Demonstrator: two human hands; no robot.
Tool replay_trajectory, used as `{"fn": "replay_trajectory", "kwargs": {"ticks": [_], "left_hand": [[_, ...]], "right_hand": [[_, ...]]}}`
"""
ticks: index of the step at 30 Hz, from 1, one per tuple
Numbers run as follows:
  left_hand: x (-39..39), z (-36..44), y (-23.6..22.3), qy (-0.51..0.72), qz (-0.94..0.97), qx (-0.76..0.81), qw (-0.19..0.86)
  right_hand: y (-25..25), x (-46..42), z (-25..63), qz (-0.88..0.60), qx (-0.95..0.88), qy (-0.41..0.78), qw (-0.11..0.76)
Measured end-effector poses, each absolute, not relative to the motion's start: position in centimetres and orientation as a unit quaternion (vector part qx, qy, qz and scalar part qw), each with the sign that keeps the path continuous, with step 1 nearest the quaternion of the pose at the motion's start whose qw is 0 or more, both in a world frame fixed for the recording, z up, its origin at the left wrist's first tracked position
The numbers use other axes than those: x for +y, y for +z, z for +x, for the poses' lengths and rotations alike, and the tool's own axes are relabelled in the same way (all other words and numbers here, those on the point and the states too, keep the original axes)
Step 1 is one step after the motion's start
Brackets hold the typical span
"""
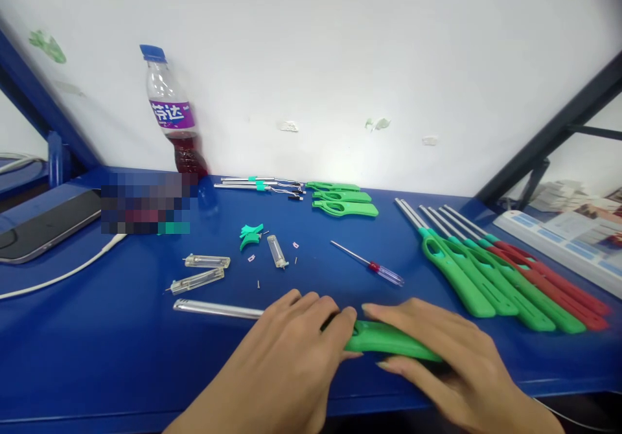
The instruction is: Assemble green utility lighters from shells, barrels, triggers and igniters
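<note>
Both my hands grip one long-necked gas lighter with a green handle (pixel 389 340), held level near the table's front edge. Its silver metal tube (pixel 218 309) points left. My left hand (pixel 296 350) wraps over the front of the handle where the tube joins it, hiding that part. My right hand (pixel 447 350) is closed around the rear, thumb on the near side and fingers over the top. Just beyond lie a screwdriver (pixel 372 265), small screws (pixel 258 284), clear fuel tanks (pixel 200 280) and teal triggers (pixel 250 235).
Several green and red lighters (pixel 466 278) lie in a row at the right, beside a white power strip (pixel 558 246). Along the wall are green handle shells (pixel 347 208) and metal tubes with wires (pixel 243 186). A drink bottle (pixel 172 113) and a phone (pixel 53 223) are at the left.
</note>
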State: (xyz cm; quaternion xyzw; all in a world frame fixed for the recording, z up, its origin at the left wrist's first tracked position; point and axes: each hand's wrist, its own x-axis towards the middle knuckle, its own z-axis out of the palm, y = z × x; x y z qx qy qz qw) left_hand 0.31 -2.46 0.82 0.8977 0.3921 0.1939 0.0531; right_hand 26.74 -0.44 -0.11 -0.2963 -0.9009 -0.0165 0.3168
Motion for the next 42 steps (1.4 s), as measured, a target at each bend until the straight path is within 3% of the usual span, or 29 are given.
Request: {"fn": "replay_trajectory", "kwargs": {"ticks": [17,22,28,34,42], "left_hand": [[-3.1,1.2,1.0,0.219,0.868,0.435,0.098],[-3.1,1.2,0.9,0.261,0.85,0.452,0.071],[-2.5,1.7,0.7,0.24,0.858,0.45,0.057],[-2.2,1.5,0.3,0.236,0.868,0.437,-0.022],[-2.0,1.7,0.0,0.286,0.862,0.414,-0.057]], "right_hand": [[-0.3,-0.2,27.0,-0.307,-0.901,0.033,0.304],[-0.4,-0.3,27.5,-0.366,-0.884,0.044,0.286],[-0.2,-0.3,26.9,-0.344,-0.884,0.048,0.313],[0.1,-0.5,26.9,-0.344,-0.872,0.032,0.348],[0.4,-0.3,26.8,-0.323,-0.875,0.03,0.36]]}}
